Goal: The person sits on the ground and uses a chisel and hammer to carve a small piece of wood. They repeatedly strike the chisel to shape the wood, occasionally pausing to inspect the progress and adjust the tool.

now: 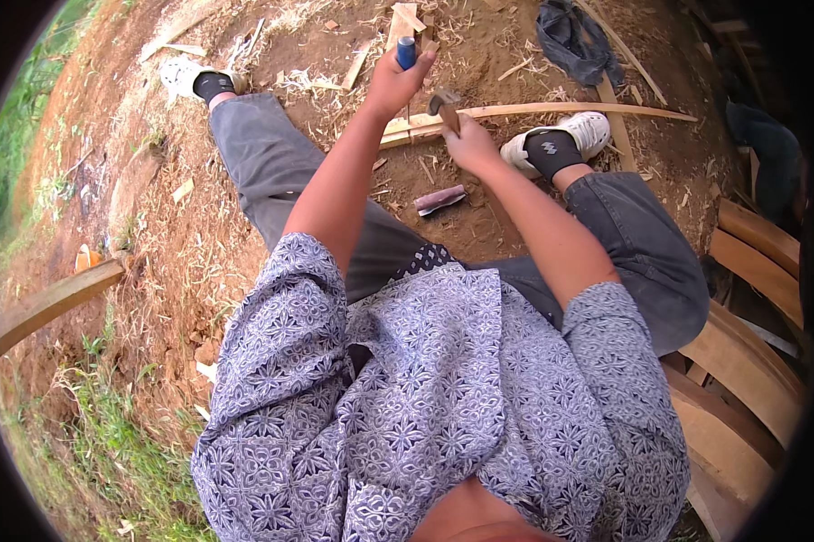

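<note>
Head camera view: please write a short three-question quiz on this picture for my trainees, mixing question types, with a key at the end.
1. What colour is the handle gripped by the left hand?

2. True or false: the right hand is empty.

3. Where does the crumpled dark bundle lie?
A) Between the knees
B) Beyond the right shoe, farther from the person's body
C) Beside the left shoe

Key:
1. Blue.
2. False; it holds a hammer.
3. B.
</note>
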Tool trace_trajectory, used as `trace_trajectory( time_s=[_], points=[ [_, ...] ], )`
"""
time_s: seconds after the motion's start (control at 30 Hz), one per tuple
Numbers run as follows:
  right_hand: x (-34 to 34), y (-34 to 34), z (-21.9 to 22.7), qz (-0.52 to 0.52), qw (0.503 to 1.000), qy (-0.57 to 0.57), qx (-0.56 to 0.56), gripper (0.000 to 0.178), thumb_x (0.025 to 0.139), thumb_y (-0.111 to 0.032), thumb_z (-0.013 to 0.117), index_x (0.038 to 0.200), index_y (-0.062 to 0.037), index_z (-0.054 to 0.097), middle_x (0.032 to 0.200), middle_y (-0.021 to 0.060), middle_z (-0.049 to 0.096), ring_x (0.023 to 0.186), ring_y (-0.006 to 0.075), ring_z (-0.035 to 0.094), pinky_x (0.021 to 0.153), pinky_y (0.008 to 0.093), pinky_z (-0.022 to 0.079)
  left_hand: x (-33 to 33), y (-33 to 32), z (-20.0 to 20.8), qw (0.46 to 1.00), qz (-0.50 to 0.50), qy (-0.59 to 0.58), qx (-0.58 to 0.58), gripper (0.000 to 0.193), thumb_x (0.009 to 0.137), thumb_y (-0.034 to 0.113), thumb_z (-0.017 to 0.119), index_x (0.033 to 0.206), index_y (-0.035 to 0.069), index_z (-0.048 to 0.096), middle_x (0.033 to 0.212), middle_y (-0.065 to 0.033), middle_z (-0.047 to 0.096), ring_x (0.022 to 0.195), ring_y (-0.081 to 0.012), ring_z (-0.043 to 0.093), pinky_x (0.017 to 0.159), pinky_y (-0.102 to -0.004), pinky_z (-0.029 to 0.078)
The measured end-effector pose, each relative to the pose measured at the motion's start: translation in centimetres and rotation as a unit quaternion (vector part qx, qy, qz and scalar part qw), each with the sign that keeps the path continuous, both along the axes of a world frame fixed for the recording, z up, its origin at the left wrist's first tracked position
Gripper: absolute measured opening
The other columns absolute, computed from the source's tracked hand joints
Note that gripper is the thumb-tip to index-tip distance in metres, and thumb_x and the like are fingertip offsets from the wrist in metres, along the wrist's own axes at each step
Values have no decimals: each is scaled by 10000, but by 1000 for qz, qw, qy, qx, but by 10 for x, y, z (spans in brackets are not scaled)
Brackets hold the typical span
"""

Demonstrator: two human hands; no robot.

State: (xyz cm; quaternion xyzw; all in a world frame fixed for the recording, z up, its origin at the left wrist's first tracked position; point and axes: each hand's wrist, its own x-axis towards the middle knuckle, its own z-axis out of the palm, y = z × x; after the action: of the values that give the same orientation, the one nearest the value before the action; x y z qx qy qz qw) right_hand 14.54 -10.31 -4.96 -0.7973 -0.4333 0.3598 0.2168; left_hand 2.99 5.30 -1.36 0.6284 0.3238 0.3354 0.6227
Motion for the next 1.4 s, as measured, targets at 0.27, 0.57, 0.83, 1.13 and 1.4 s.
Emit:
trace_trajectory(
  time_s=[0.27,0.57,0.83,1.13,1.4],
  points=[
    [-11,-7,-11,47,997,-64,-18,403,981,-289,542,1253,2,485,1054,314,672,1041,473,641,917,554,492,-17,51,-21,966,176,-68,-179,240,950,213,682,868,73,505,633,-8,517,517,-114,517,463,-281,451],
    [-12,-14,-18,24,997,-63,22,415,973,-276,549,1247,27,473,995,326,672,981,493,649,877,566,502,-35,15,20,995,90,-35,19,335,976,324,676,785,71,567,659,-7,587,580,-92,568,538,-253,464],
    [-12,-14,-14,25,998,-46,20,391,969,-266,550,1211,32,478,987,329,670,978,491,650,878,563,498,-20,-21,21,998,5,23,61,360,954,351,707,773,62,593,639,13,576,571,-73,529,538,-268,425],
    [-11,-14,-17,32,998,-53,21,373,973,-261,544,1191,33,469,990,327,673,982,482,656,871,564,499,-15,-25,17,992,-4,70,106,379,945,349,715,755,50,578,623,23,517,602,-93,457,565,-298,407],
    [-11,-15,-15,30,998,-46,17,408,971,-258,543,1233,44,459,1006,328,672,994,478,656,882,560,500,-13,-24,17,990,-19,74,117,389,952,363,701,751,53,577,613,15,503,592,-101,453,562,-307,403]
  ],
)
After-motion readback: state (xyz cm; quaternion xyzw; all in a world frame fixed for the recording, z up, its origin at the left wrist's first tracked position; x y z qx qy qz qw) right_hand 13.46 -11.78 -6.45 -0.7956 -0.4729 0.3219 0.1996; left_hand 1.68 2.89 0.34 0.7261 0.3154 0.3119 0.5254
